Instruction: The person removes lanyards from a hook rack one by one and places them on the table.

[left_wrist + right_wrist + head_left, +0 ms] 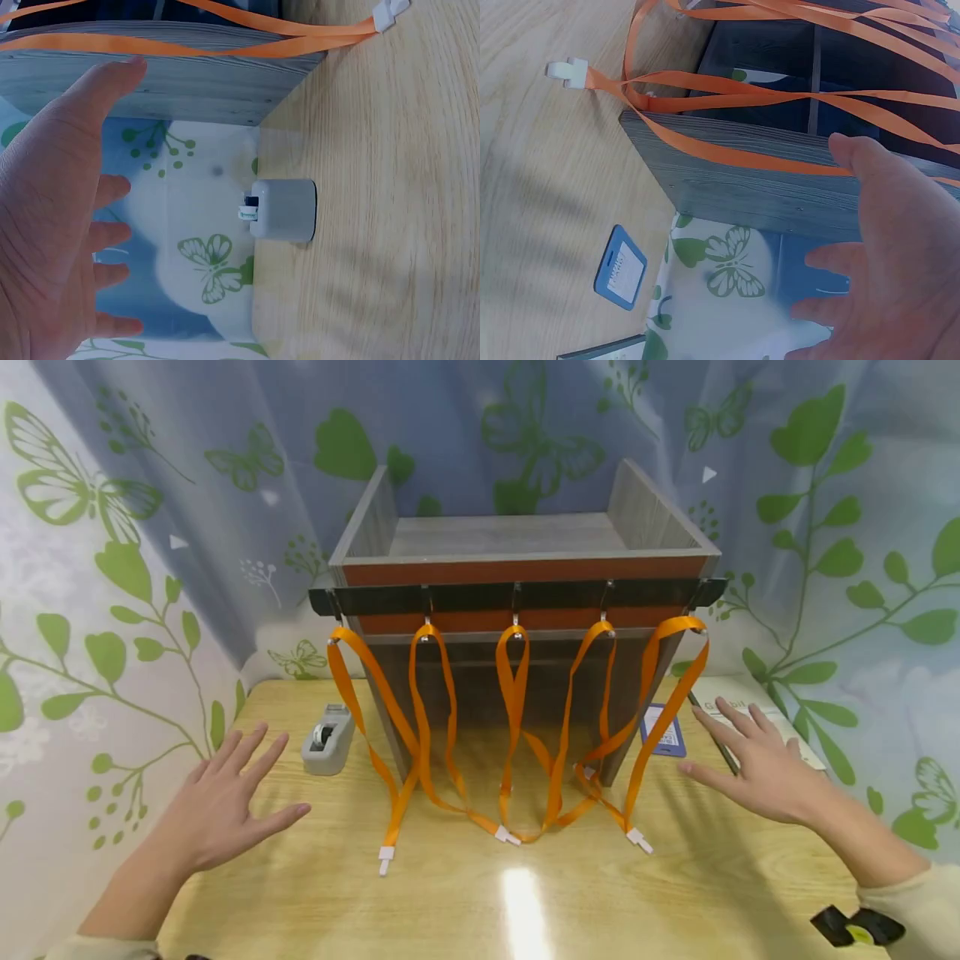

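Note:
Several orange lanyards hang from hooks on a black rail across the front of a grey wooden shelf. Their lower loops overlap, and white clips lie at table level. My left hand is spread in the air, left of the shelf and nearest a grey tape dispenser. On the other side my right hand, also with fingers apart, hovers near a notebook and a blue badge holder. Neither hand holds anything.
A light wood table carries everything, with a bright reflection at its front. Behind and beside it hangs a blue and white curtain with green leaves and butterflies. The shelf has an open top tray and side walls.

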Demonstrator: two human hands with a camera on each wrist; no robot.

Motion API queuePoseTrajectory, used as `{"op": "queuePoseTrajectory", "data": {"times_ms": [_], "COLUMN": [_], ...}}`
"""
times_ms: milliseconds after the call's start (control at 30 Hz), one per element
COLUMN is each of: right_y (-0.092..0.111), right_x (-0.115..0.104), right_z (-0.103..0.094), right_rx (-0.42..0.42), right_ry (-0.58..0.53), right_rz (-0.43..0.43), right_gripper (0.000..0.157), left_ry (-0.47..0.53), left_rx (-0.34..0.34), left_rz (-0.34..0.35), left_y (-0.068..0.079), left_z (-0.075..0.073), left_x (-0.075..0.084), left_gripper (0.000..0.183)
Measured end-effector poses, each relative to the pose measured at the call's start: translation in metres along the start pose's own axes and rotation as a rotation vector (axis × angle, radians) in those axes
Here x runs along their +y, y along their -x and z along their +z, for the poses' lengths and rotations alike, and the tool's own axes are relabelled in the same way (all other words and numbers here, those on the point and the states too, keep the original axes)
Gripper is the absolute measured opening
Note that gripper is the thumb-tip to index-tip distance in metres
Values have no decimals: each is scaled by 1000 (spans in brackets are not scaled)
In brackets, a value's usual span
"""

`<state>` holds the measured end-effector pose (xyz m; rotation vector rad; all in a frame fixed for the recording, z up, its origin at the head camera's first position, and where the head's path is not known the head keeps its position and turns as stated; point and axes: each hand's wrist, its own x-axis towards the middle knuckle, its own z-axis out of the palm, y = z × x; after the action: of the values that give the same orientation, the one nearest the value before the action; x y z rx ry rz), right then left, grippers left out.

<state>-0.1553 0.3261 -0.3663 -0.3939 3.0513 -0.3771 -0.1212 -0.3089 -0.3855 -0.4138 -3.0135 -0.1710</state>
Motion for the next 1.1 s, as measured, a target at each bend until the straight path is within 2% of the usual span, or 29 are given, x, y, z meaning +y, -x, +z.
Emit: {"op": "queuePoseTrajectory", "data": {"times_ms": [200, 333, 467, 633, 767, 900, 1100], "right_y": [-1, -1, -2, -3, -4, -6, -11], "right_x": [-2, -4, -8, -19, -28, -36, -45], "right_z": [-6, -11, -14, -19, -21, -20, -18], "right_rx": [43, 141, 193, 258, 312, 403, 517], "right_ry": [7, -19, -102, -171, -198, -203, -226], "right_rz": [-19, -90, -137, -159, -170, -197, -306], "right_gripper": [86, 81, 75, 66, 59, 44, 18], "left_ry": [57, 103, 165, 228, 293, 318, 304], "left_rx": [26, 63, 136, 254, 290, 321, 472], "left_rz": [29, 55, 80, 154, 160, 163, 215], "left_y": [-5, -10, -16, -27, -33, -41, -56], "left_z": [-1, -2, -3, -5, -10, -9, -3], "left_x": [5, 12, 22, 31, 37, 41, 48], "left_gripper": [96, 94, 87, 70, 58, 47, 33]}}
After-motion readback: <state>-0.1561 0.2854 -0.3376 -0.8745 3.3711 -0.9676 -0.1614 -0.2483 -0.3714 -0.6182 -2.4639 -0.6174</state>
